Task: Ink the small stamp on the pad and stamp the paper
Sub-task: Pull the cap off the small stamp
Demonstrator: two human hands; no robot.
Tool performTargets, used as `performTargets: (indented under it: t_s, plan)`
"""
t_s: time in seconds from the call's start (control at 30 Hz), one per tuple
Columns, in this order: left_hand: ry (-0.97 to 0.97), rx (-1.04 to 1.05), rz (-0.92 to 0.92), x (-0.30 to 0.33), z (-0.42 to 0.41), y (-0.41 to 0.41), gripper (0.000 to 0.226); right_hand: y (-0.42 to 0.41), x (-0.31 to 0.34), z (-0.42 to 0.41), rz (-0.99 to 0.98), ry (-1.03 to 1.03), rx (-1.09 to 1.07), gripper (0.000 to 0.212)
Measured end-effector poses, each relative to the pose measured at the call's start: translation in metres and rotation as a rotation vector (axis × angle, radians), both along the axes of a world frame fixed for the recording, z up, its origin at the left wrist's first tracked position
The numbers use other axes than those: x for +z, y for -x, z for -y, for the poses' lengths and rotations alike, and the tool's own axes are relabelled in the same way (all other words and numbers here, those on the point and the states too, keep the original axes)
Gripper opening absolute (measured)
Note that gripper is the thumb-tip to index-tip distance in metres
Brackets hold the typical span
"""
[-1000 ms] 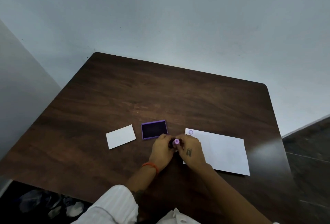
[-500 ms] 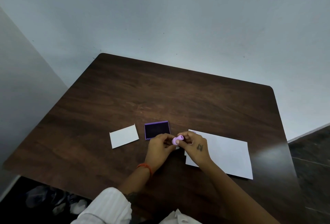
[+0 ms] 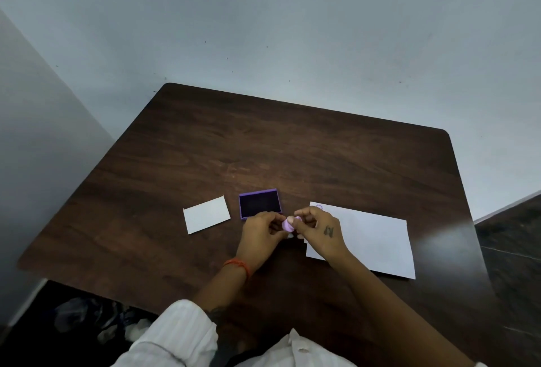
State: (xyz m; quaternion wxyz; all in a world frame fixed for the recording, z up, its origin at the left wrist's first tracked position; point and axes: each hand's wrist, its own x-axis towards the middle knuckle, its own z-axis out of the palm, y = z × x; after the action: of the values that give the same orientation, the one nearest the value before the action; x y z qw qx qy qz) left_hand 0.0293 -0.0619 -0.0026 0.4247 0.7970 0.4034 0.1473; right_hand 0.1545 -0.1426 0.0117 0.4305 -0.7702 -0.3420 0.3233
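Note:
A small lilac stamp (image 3: 288, 224) is pinched between the fingertips of both hands, just above the table. My left hand (image 3: 260, 237) grips it from the left and my right hand (image 3: 320, 230) from the right. Just behind my left hand lies the open purple ink pad (image 3: 259, 203), its dark inking surface facing up. The white paper (image 3: 371, 239) lies to the right, partly under my right hand, with one faint purple ring mark (image 3: 319, 207) near its far left corner.
A small white card (image 3: 206, 214) lies left of the ink pad on the dark wooden table (image 3: 292, 155). Grey walls stand behind and to the left. The table's right edge borders a dark floor (image 3: 515, 235).
Both hands have stayed together near the ink pad and turned the stamp between the fingertips; its lilac body shows more now. The camera has shifted slightly.

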Motion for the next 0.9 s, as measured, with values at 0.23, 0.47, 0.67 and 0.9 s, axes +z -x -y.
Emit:
performTargets:
  t_s: [0.23,0.47,0.67,0.9]
  plan:
    - [-0.024,-0.001,-0.014,-0.002,0.002,0.001,0.03,-0.006,0.005,0.004,-0.073,0.023,0.076,0.024]
    - [-0.035,-0.02,-0.004,-0.002,0.002,0.0,0.03,-0.002,0.009,0.003,-0.169,0.076,0.005,0.019]
    - [0.046,0.033,-0.013,-0.01,-0.003,0.006,0.031,-0.015,0.017,0.003,-0.714,0.083,-0.171,0.021]
    - [-0.006,-0.03,-0.116,-0.02,-0.004,0.014,0.039,-0.017,0.021,0.009,-1.216,-0.037,-0.318,0.021]
